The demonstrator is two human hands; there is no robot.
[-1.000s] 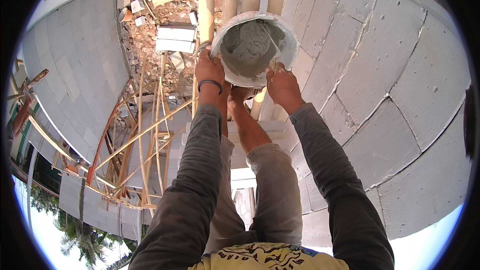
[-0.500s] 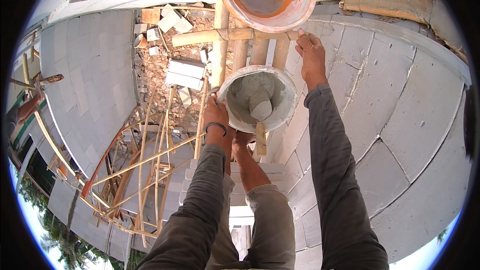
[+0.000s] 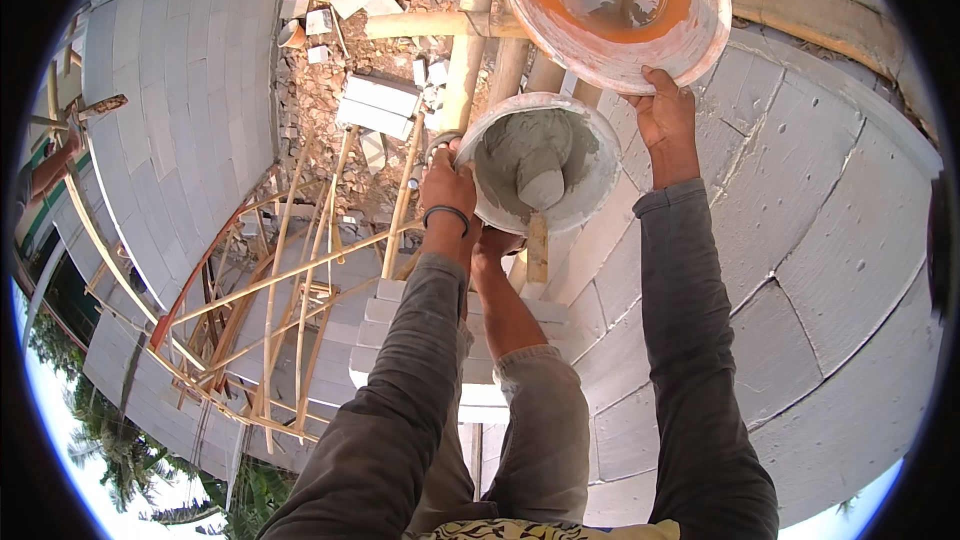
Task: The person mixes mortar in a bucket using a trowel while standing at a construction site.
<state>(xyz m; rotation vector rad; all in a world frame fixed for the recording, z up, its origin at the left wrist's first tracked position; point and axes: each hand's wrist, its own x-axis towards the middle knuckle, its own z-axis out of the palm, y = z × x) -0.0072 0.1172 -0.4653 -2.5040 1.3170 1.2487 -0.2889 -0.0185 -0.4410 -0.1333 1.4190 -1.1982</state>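
Observation:
My left hand is closed on the left rim of a bucket of grey mortar. A mortar-coated tool with a wooden handle stands in that bucket, its handle lying over the near edge; its blade is buried. Just beyond, to the right, is an orange bucket with a whitish, smeared rim and some cloudy water in the bottom. My right hand grips its near rim, thumb over the edge and the other fingers beneath. What bears the orange bucket's weight is partly hidden.
Bamboo poles run under the buckets. A block wall rises at right, another wall at left. Below lie rubble, white blocks and bamboo scaffolding. Another person's hand holds a tool at far left.
My right hand has moved from beside the orange bucket's edge to grasp its rim. Both buckets appear farther right; the orange one looks larger and tilted. My left hand keeps its hold.

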